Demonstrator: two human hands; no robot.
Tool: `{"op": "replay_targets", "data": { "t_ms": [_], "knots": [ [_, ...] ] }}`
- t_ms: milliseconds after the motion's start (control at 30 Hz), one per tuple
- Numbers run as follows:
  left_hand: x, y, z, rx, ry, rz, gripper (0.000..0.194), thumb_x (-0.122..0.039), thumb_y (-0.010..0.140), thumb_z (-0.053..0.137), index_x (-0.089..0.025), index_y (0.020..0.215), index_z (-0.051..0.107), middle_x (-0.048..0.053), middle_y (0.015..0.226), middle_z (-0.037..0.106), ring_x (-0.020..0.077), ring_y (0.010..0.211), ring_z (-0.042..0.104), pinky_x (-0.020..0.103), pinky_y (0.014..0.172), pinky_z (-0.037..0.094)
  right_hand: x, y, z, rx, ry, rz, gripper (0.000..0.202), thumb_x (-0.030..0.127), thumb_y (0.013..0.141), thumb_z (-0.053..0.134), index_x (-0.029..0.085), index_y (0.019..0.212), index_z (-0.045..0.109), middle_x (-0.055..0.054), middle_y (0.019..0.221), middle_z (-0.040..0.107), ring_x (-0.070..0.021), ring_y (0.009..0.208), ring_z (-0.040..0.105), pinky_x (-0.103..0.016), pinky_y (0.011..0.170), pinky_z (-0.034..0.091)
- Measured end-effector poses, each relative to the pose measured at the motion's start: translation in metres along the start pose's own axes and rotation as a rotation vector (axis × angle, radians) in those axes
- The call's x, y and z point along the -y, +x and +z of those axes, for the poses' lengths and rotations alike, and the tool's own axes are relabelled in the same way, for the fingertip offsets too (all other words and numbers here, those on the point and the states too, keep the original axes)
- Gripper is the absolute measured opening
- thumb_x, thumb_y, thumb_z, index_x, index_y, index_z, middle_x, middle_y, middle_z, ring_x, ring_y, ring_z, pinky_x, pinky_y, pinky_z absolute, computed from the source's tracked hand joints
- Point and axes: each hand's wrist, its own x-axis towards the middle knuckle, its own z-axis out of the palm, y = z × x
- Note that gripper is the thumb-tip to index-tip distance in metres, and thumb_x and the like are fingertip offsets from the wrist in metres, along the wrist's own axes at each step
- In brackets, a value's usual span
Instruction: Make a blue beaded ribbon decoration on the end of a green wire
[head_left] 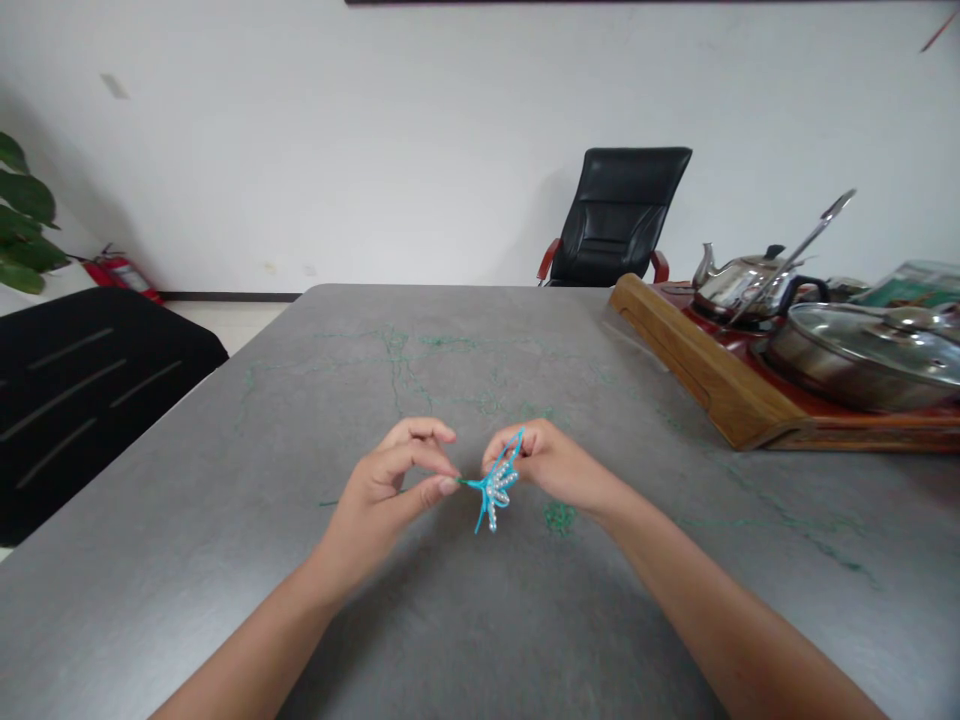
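Pinching stem (466, 483) in left hand (394, 482); seemingly shaping beaded flower (496, 487) with right hand (546, 460), cannot tell grip; next, steady stem.

The ornament (490, 488) is turquoise with pearly beads (493, 518), the tabletop (465, 620) grey.

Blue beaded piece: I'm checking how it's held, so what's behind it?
Behind the blue beaded piece are the right hand and the grey table. Its fingers are partly covered, so whether they grip the piece cannot be told.
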Motion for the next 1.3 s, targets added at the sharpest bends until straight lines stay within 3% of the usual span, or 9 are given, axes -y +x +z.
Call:
{"op": "replay_targets", "data": {
  "t_ms": [200,367,567,700,800,900,1000,1100,1300],
  "knots": [
    [0.001,0.001,0.008,-0.032,-0.464,-0.301,0.013,-0.026,0.081,0.071,-0.017,0.075,0.063,0.001,0.071,0.068,0.0138,0.070,0.063,0.026,0.067,0.048,-0.007,0.004,0.010,0.097,0.096,0.003,0.021,0.034,0.070,0.073,0.016,0.063,0.064,0.006,0.058,0.056,-0.0097,0.060,0.050,-0.024,0.064,0.041],
    [-0.003,0.010,-0.003,-0.184,-0.564,-0.333,0.013,-0.024,0.078,0.073,-0.017,0.076,0.062,-0.001,0.072,0.065,0.0117,0.068,0.062,0.025,0.069,0.050,-0.003,-0.011,-0.005,0.014,0.004,0.094,0.025,0.039,0.072,0.073,0.014,0.070,0.067,0.005,0.058,0.052,-0.0068,0.053,0.042,-0.020,0.053,0.034],
    [-0.012,0.020,-0.026,-0.274,-0.510,-0.321,0.013,-0.023,0.077,0.073,-0.016,0.075,0.063,0.000,0.074,0.066,0.0118,0.070,0.063,0.025,0.071,0.050,0.000,-0.053,-0.044,-0.092,-0.176,0.181,0.038,0.048,0.089,0.053,0.015,0.085,0.071,0.009,0.048,0.031,-0.0073,0.043,0.029,-0.021,0.044,0.022],
    [-0.019,0.020,-0.025,-0.264,-0.503,-0.352,0.012,-0.024,0.079,0.071,-0.016,0.076,0.063,0.000,0.076,0.068,0.0119,0.072,0.064,0.026,0.073,0.050,0.006,-0.070,-0.053,-0.167,-0.539,0.127,0.034,0.044,0.090,0.054,0.017,0.090,0.076,-0.003,0.067,0.063,-0.0166,0.066,0.058,-0.031,0.064,0.045],
    [-0.024,0.020,-0.013,-0.229,-0.515,-0.386,0.013,-0.025,0.080,0.070,-0.016,0.076,0.062,0.001,0.077,0.069,0.0125,0.072,0.064,0.027,0.073,0.050,0.016,-0.064,-0.032,-0.348,-0.730,-0.088,0.048,0.043,0.076,0.073,0.020,0.117,0.068,-0.014,0.123,0.064,-0.0303,0.120,0.050,-0.051,0.103,0.035],
    [-0.028,0.019,0.003,-0.185,-0.526,-0.421,0.013,-0.026,0.081,0.070,-0.016,0.077,0.063,0.001,0.077,0.069,0.0118,0.072,0.063,0.026,0.074,0.050,0.026,-0.043,0.007,-0.426,-0.584,-0.235,0.057,0.043,0.077,0.073,0.020,0.128,0.060,-0.014,0.135,0.056,-0.0293,0.130,0.043,-0.053,0.108,0.031],
    [-0.029,0.017,0.014,-0.146,-0.540,-0.445,0.016,-0.029,0.081,0.070,-0.016,0.077,0.062,0.001,0.075,0.068,0.0115,0.070,0.062,0.023,0.068,0.048,0.026,-0.021,0.043,-0.319,-0.228,-0.302,0.034,0.039,0.082,0.068,0.021,0.110,0.065,-0.008,0.118,0.065,-0.0232,0.113,0.056,-0.043,0.101,0.041],
    [-0.026,0.014,0.019,-0.150,-0.532,-0.455,0.017,-0.029,0.080,0.071,-0.015,0.076,0.062,0.001,0.073,0.067,0.0110,0.067,0.059,0.022,0.064,0.046,0.017,-0.009,0.063,-0.292,0.091,-0.244,0.027,0.039,0.083,0.066,0.019,0.100,0.062,-0.002,0.093,0.066,-0.0161,0.085,0.060,-0.028,0.076,0.049],
    [-0.014,0.008,0.019,-0.230,-0.460,-0.432,0.014,-0.027,0.080,0.068,-0.015,0.076,0.062,-0.001,0.068,0.064,0.0107,0.064,0.056,0.023,0.065,0.046,0.006,-0.019,0.065,-0.496,0.043,-0.118,0.021,0.038,0.084,0.063,0.017,0.089,0.062,0.006,0.061,0.047,-0.0094,0.054,0.038,-0.023,0.051,0.028]
  ]
}}
